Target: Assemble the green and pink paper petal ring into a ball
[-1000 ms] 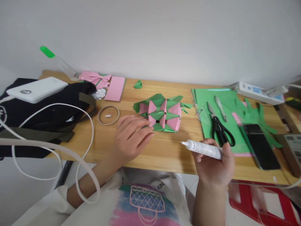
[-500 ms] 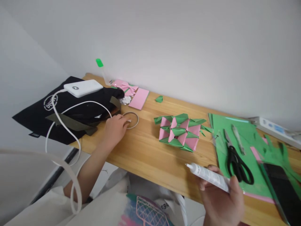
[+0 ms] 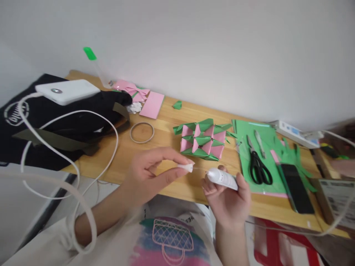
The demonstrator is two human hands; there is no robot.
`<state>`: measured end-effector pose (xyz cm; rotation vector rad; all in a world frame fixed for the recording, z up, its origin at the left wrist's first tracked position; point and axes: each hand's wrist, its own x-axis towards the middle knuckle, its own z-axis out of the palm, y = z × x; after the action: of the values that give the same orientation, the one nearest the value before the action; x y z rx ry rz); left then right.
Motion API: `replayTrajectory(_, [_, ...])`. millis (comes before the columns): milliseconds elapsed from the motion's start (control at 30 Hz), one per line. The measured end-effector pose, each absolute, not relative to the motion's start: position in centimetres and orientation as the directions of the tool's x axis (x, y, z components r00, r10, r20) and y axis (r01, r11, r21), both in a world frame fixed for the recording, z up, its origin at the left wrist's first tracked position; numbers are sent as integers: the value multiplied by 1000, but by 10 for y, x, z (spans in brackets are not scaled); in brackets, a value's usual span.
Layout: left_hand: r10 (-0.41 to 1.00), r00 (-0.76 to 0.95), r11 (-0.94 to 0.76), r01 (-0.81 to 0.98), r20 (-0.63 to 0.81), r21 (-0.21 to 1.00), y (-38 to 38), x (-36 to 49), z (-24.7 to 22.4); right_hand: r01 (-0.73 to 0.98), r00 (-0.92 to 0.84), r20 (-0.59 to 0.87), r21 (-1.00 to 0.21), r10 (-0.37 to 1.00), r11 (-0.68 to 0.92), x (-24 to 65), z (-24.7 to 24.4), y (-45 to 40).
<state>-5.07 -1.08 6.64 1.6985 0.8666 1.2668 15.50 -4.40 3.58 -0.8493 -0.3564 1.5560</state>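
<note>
Between thumb and forefinger, my left hand [image 3: 151, 173] pinches a small white cap [image 3: 188, 167] in front of the glue tube's tip. A thin pin-like line runs from the cap toward the nozzle. My right hand [image 3: 229, 197] holds the white glue tube [image 3: 223, 178], its nozzle pointing left at the cap; cap and nozzle are apart. Just beyond both hands, a pink and green folded-paper piece [image 3: 203, 140] rests on the wooden table [image 3: 169, 184]. A thin ring [image 3: 142, 132] lies past my left hand.
Black scissors [image 3: 257, 166] and a cutter knife [image 3: 260, 143] lie on green paper [image 3: 244, 147] at right, beside a phone [image 3: 297, 188]. At left, a white power bank [image 3: 68, 91] with a looping cable sits on a black bag [image 3: 105, 105]. A power strip [image 3: 295, 132] lies along the wall.
My left hand has left the spot by the ring and come right with the cap, up to the nozzle. My right hand has brought the glue tube a little left and up. The view has shifted.
</note>
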Motion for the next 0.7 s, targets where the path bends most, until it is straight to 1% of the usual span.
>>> replayTrajectory(33, [887, 240, -403, -14, 394, 915, -14, -44, 72, -727, 15, -320, -653, 947, -209, 153, 37, -44])
replayTrajectory(100, [890, 229, -392, -56, 394, 918, -16, -33, 77, -724, 3, -328, -652, 945, -224, 152, 39, -45])
replayTrajectory(367, [862, 339, -391, -25, 376, 920, -16, -22, 73, -718, 9, -316, -662, 949, -214, 155, 37, -51])
replayTrajectory(567, [855, 409, -246, -222, 319, 943, -17, -23, 77, -765, -50, -320, -596, 946, -243, 157, 35, -51])
replayTrajectory(700, [863, 396, -213, -281, 315, 936, -16, -22, 77, -784, -63, -311, -572, 948, -240, 158, 34, -52])
